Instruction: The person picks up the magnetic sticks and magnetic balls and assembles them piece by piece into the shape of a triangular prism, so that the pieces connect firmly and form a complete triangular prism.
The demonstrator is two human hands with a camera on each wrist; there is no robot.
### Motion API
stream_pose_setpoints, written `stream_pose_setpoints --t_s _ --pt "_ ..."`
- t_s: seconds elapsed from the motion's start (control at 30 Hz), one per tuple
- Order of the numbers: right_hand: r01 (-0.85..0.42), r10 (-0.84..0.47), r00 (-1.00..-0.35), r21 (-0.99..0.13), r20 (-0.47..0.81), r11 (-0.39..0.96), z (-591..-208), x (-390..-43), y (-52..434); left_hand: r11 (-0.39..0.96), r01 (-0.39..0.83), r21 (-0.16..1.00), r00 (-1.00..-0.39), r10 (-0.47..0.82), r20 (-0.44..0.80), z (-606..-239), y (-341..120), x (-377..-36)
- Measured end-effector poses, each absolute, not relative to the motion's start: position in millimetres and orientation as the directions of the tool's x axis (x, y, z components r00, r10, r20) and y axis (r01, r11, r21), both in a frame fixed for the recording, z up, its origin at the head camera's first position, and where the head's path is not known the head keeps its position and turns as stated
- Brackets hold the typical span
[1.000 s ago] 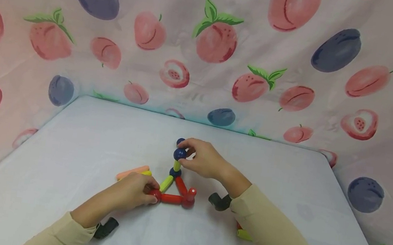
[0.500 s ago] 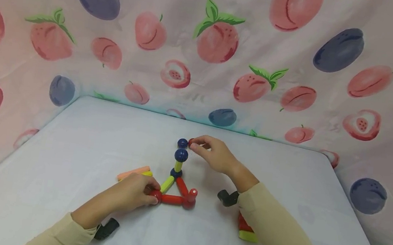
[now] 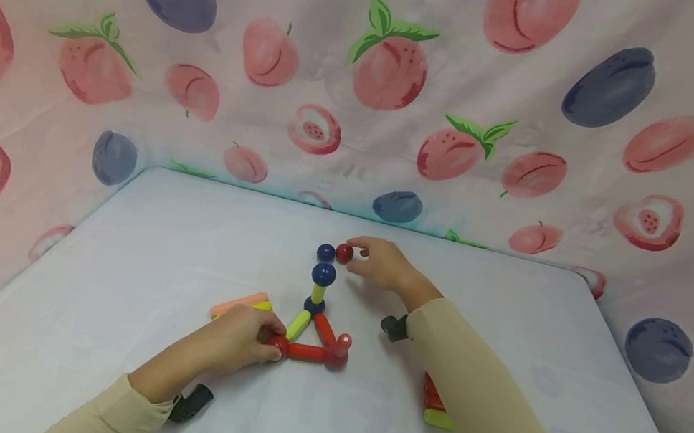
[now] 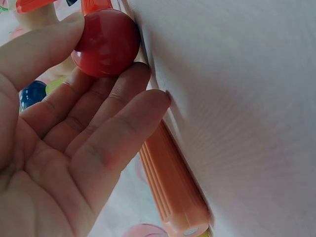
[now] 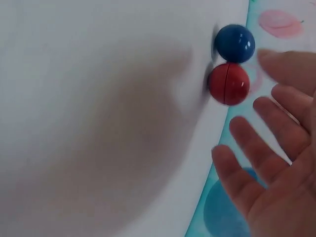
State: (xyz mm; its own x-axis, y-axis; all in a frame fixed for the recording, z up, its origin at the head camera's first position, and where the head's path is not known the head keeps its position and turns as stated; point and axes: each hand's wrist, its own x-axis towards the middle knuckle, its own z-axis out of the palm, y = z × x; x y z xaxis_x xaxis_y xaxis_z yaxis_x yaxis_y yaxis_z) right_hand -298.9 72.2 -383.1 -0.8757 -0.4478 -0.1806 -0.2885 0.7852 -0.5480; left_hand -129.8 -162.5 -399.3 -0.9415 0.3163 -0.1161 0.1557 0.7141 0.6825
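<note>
A triangle of rods and balls lies on the white table. My left hand (image 3: 237,340) pinches the red ball (image 4: 106,42) at its left corner between thumb and fingers. A red rod (image 3: 307,352) runs to the right corner's red ball (image 3: 336,359), where a short red rod (image 3: 342,342) sticks up. From the far corner's blue ball (image 3: 313,305) rises a yellow-green rod (image 3: 319,294) topped by another blue ball (image 3: 323,273). Behind it, a loose blue ball (image 5: 235,43) and a loose red ball (image 5: 229,84) sit side by side. My right hand (image 3: 382,264) is spread beside that red ball, holding nothing.
Left of the triangle lie an orange rod (image 3: 240,304) and a yellow one, partly behind the left hand. Red rods (image 3: 433,393) and a yellow-green rod (image 3: 439,419) show by the right sleeve. Fruit-patterned cloth (image 3: 344,129) stands behind the table's far edge.
My right hand has gone from the upright rod's blue ball back to the loose red ball, which now shows fully next to the loose blue one. The left hand keeps its place.
</note>
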Motion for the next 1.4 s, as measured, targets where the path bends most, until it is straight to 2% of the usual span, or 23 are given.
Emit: stream_pose_setpoints --t_s 0.2,0.43,0.67,0.93,1.4 --pt "-0.304 -0.462 -0.864 -0.524 -0.200 0.796 -382.7 -300.3 65.0 0.721 0.155 0.676 -0.943 0.312 -0.117 -398.8 -161.4 -130.6" --pt "-0.314 -0.440 -0.884 -0.496 -0.159 0.810 -384.7 -300.0 67.8 0.723 0.143 0.676 -0.946 0.301 -0.121 -399.7 -159.7 -131.3" --pt "-0.242 -0.402 -0.877 -0.479 -0.264 0.844 -390.7 -295.1 74.6 0.716 0.149 0.682 -0.945 0.306 -0.114 -398.5 -160.1 -130.2" --pt "-0.266 -0.418 -0.866 -0.453 -0.276 0.851 -391.2 -285.6 80.2 0.747 0.128 0.653 -0.957 0.265 -0.115 -399.1 -157.8 -128.3" --pt "-0.340 -0.487 -0.864 -0.563 -0.130 0.753 -368.3 -260.8 97.7 0.769 0.087 0.634 -0.970 0.210 -0.123 -399.3 -154.1 -127.3"
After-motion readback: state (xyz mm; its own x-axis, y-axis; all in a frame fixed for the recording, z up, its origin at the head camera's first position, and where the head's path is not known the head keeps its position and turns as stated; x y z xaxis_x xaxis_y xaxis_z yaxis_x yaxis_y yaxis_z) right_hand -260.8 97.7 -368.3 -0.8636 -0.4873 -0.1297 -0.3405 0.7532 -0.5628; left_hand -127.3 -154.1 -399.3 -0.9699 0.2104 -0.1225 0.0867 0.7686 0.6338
